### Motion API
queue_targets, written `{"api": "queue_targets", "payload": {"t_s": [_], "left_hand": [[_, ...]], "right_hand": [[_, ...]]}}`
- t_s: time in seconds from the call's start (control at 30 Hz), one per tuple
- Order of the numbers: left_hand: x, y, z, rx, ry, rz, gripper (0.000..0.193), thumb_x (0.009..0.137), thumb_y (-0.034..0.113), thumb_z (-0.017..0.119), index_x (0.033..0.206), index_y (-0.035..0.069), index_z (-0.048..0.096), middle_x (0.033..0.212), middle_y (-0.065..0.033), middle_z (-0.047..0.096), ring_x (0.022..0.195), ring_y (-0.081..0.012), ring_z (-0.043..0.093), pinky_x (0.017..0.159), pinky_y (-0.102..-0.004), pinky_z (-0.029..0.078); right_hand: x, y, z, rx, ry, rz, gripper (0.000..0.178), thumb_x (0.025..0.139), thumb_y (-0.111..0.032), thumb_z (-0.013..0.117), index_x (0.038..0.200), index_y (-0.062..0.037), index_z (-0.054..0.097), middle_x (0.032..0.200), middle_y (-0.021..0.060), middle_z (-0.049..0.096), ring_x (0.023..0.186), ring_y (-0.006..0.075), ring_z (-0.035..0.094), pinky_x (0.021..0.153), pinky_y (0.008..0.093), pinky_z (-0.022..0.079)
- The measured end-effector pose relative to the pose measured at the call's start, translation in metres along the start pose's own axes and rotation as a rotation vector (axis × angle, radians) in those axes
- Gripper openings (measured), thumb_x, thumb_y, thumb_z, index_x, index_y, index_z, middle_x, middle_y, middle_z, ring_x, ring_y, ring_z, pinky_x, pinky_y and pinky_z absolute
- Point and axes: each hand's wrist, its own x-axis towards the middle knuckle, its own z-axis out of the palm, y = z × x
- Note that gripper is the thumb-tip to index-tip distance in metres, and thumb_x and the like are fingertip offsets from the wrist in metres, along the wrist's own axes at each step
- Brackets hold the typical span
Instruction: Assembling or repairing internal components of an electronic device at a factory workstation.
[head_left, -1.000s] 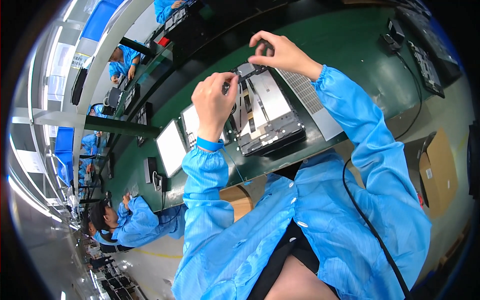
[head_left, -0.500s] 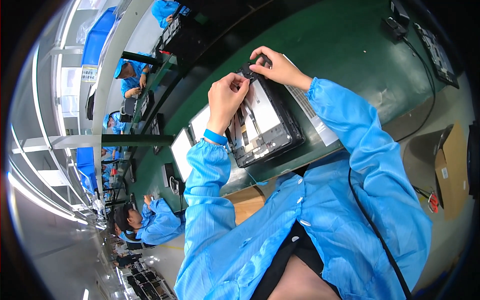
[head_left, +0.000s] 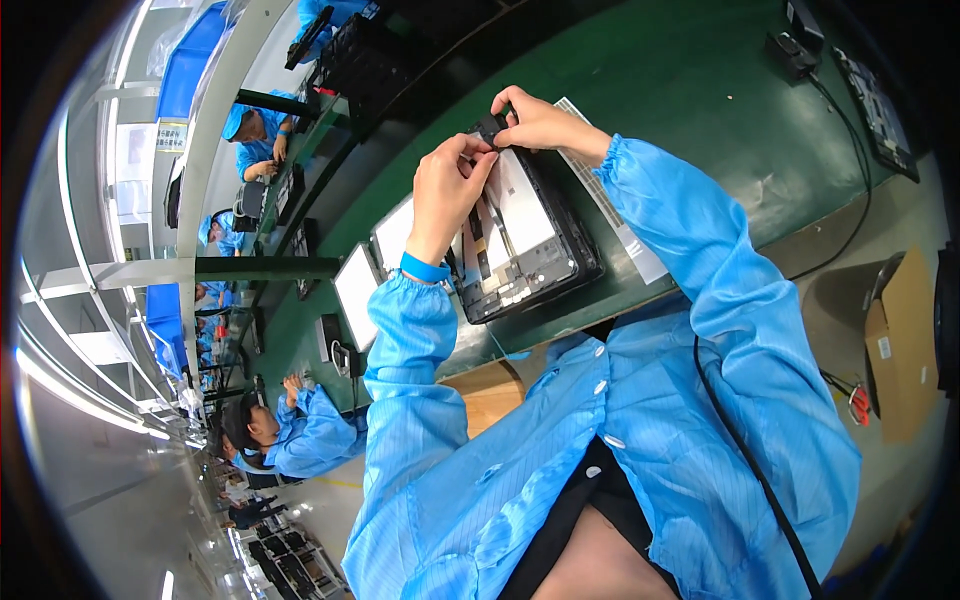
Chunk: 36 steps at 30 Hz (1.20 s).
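Note:
An opened flat electronic device (head_left: 535, 222) with a black frame, pale inner panels and a dark ribbon cable down its middle lies on the green bench. My left hand (head_left: 447, 190), with a blue wristband, is over its far left part, thumb and fingers pinched together; whatever they hold is too small to make out. At the device's far end, my right hand (head_left: 545, 124) grips a small black piece (head_left: 490, 128) between thumb and fingers. The fingertips of both hands nearly meet there, hiding that corner.
A pale printed sheet (head_left: 640, 258) lies right of the device. White panels (head_left: 355, 295) are on the left. A black adapter (head_left: 790, 55) with a cable and another dark device (head_left: 880, 115) are far right. A cardboard box (head_left: 905, 345) stands beyond the bench edge. Co-workers in blue sit leftward.
My right hand has moved slightly left, bringing its fingertips closer to my left hand at the device's far end. My left hand stays pinched over the device.

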Motion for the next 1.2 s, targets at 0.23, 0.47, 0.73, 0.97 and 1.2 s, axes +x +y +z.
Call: {"api": "queue_targets", "payload": {"t_s": [0.23, 0.47, 0.73, 0.97, 1.2], "left_hand": [[-0.004, -0.005, 0.0, 0.024, 0.047, 0.012, 0.015, 0.085, 0.016, 0.072, 0.09, 0.002, 0.07, 0.078, -0.0079, 0.067, 0.062, -0.0201, 0.06, 0.06, -0.0337, 0.048], [0.012, -0.016, 0.003, 0.045, 0.04, 0.026, 0.02, 0.084, 0.021, 0.069, 0.089, 0.001, 0.068, 0.073, -0.0076, 0.068, 0.063, -0.0186, 0.063, 0.061, -0.0311, 0.049], [-0.021, -0.048, -0.014, -0.32, 0.282, 0.152, 0.03, 0.093, 0.017, 0.065, 0.119, 0.002, 0.061, 0.117, -0.0138, 0.064, 0.111, -0.0268, 0.061, 0.095, -0.0351, 0.047], [-0.104, -0.039, 0.023, -0.841, 0.465, 0.045, 0.062, 0.101, 0.023, 0.05, 0.152, 0.0, 0.024, 0.162, -0.0166, 0.014, 0.151, -0.0284, 0.012, 0.122, -0.0385, 0.008], [-0.132, -0.059, 0.028, -1.003, 0.743, 0.001, 0.062, 0.102, 0.031, 0.047, 0.152, 0.0, 0.026, 0.159, -0.0147, 0.026, 0.149, -0.0276, 0.023, 0.121, -0.0444, 0.017]], "right_hand": [[-0.004, -0.003, 0.006, -0.016, 0.039, 0.05, 0.052, 0.081, -0.013, 0.07, 0.124, -0.0027, 0.044, 0.091, 0.0057, 0.053, 0.077, 0.0127, 0.053, 0.063, 0.0274, 0.045], [-0.006, 0.011, 0.014, -0.108, 0.223, -0.036, 0.053, 0.082, -0.016, 0.072, 0.125, -0.0015, 0.046, 0.099, 0.0106, 0.057, 0.09, 0.0189, 0.057, 0.078, 0.0312, 0.049], [-0.08, 0.014, 0.016, -0.202, 0.485, -0.314, 0.049, 0.086, -0.023, 0.078, 0.117, -0.0029, 0.045, 0.101, 0.0078, 0.064, 0.085, 0.0125, 0.06, 0.076, 0.027, 0.05], [-0.108, -0.019, 0.048, 0.022, 0.334, -0.27, 0.038, 0.085, -0.005, 0.074, 0.106, -0.0039, 0.042, 0.129, 0.0192, 0.062, 0.098, 0.0151, 0.062, 0.081, 0.0286, 0.051], [0.019, -0.058, 0.035, 0.234, 0.257, -0.186, 0.047, 0.079, -0.001, 0.075, 0.113, -0.0021, 0.042, 0.134, 0.0213, 0.058, 0.099, 0.016, 0.062, 0.084, 0.0286, 0.053]]}}
